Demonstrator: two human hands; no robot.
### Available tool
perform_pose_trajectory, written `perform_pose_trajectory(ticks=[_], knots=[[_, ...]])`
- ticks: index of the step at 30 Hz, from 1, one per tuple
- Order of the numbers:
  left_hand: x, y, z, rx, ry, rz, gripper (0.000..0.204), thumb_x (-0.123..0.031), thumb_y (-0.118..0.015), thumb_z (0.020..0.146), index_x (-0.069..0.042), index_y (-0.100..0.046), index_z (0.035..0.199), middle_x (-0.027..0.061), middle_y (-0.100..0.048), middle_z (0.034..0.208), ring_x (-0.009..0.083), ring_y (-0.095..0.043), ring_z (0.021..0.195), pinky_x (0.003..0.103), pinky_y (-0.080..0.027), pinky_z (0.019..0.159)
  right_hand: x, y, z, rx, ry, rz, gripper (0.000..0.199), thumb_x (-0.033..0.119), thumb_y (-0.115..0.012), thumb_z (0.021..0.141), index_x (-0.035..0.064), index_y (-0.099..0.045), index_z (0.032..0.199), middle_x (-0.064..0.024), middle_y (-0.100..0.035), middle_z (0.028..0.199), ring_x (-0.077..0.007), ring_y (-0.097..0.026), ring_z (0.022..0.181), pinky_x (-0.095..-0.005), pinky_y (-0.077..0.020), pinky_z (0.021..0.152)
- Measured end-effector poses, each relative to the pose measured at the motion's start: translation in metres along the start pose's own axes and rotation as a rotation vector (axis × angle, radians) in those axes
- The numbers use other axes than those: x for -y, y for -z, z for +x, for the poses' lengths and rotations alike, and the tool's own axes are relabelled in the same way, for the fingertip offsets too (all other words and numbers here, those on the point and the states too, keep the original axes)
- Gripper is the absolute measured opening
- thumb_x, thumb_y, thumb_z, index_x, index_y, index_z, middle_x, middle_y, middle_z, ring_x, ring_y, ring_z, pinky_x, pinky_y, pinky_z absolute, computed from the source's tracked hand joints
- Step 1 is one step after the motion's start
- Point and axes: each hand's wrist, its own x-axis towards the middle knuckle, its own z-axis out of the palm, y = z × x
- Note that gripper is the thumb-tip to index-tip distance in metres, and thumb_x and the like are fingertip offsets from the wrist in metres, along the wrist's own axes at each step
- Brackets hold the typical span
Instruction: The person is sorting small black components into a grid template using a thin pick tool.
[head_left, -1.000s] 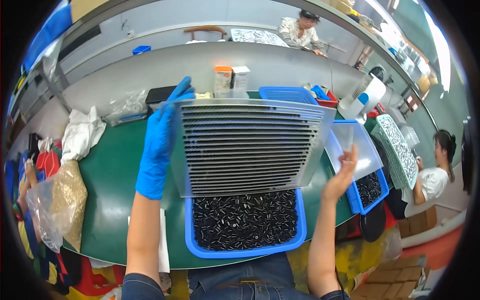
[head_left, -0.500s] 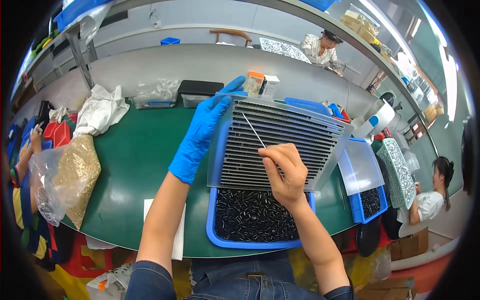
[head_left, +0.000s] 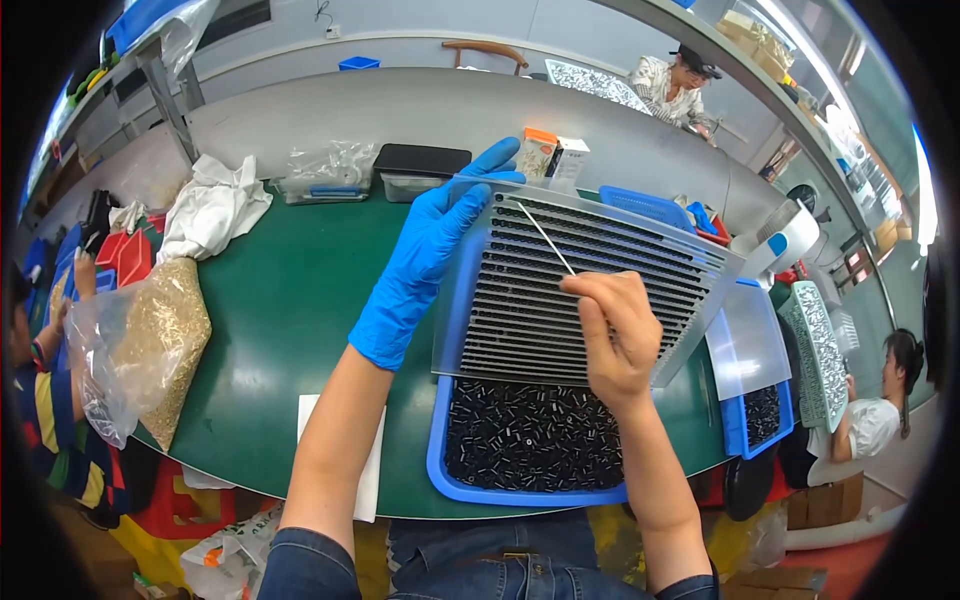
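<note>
My left hand (head_left: 420, 255), in a blue glove, grips the upper left corner of a clear plastic tray (head_left: 690, 262) whose slots carry rows of small black pieces. The tray is tilted up above a blue bin (head_left: 437, 462) full of loose small black cylindrical parts (head_left: 530, 440). In my bare right hand (head_left: 625, 345) a thin pale stick (head_left: 545, 236) is pinched between thumb and fingers. Its tip lies over the tray's top rows near the left corner; whether it touches a piece is too small to tell.
A folded white cloth (head_left: 310, 430) lies left of the bin. Farther left are a bag of tan granules (head_left: 165, 350) and a crumpled white cloth (head_left: 212, 205). A black-lidded box (head_left: 420, 160) stands behind. At right is a smaller blue bin (head_left: 735, 420). Co-workers sit around the table.
The whole view has shifted, so the table contents appear farther right. My left hand keeps its hold on the tray, and the stick stays in my right hand over the top rows.
</note>
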Motion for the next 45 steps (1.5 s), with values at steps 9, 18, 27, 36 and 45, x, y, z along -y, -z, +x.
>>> perform_pose_trajectory(ticks=[9,18,27,36,45], knots=[[0.008,0.002,0.001,0.015,-0.034,0.022,0.045,-0.030,-0.048,0.100,0.006,-0.058,0.125,0.0193,-0.030,0.153,0.0294,-0.037,0.138,0.041,-0.029,0.115,-0.013,0.023,-0.015,-0.038,-0.169,0.158,0.016,-0.002,-0.063,0.084,-0.0002,-0.070,0.098,-0.0101,-0.069,0.093,-0.0216,-0.059,0.078,-0.0301,-0.0465,0.069],[0.012,0.002,0.001,0.007,-0.053,-0.017,0.042,-0.030,-0.053,0.098,0.003,-0.060,0.124,0.0172,-0.037,0.151,0.0291,-0.038,0.138,0.042,-0.027,0.115,-0.061,0.104,-0.062,-0.620,-0.401,-0.196,0.040,0.025,-0.033,0.105,-0.0008,-0.063,0.114,-0.0086,-0.063,0.107,-0.0148,-0.056,0.088,-0.0301,-0.0455,0.079],[0.015,0.004,0.002,-0.051,-0.022,-0.044,0.046,-0.033,-0.052,0.098,0.003,-0.059,0.126,0.0161,-0.037,0.150,0.0270,-0.038,0.137,0.040,-0.027,0.116,-0.110,0.082,-0.101,-0.571,-0.857,0.246,0.034,0.028,-0.047,0.103,-0.0004,-0.063,0.112,-0.0038,-0.065,0.092,-0.0065,-0.049,0.066,-0.0229,-0.0420,0.056],[-0.024,0.034,0.001,-0.099,-0.059,-0.072,0.056,-0.042,-0.043,0.100,0.001,-0.049,0.135,0.0136,-0.029,0.154,0.0268,-0.038,0.136,0.042,-0.030,0.115,-0.054,0.077,-0.057,-0.487,-0.728,0.355,0.032,0.026,-0.049,0.102,-0.0013,-0.062,0.114,-0.0035,-0.063,0.093,-0.0072,-0.049,0.070,-0.0242,-0.0430,0.059],[-0.011,0.000,0.004,0.033,-0.008,-0.068,0.044,-0.028,-0.042,0.103,0.003,-0.055,0.130,0.0159,-0.038,0.150,0.0250,-0.032,0.141,0.038,-0.014,0.119,-0.091,0.087,-0.102,-0.617,-0.797,0.297,0.035,0.027,-0.050,0.102,-0.0012,-0.062,0.117,-0.0035,-0.064,0.095,-0.0067,-0.048,0.070,-0.0227,-0.0408,0.058]])
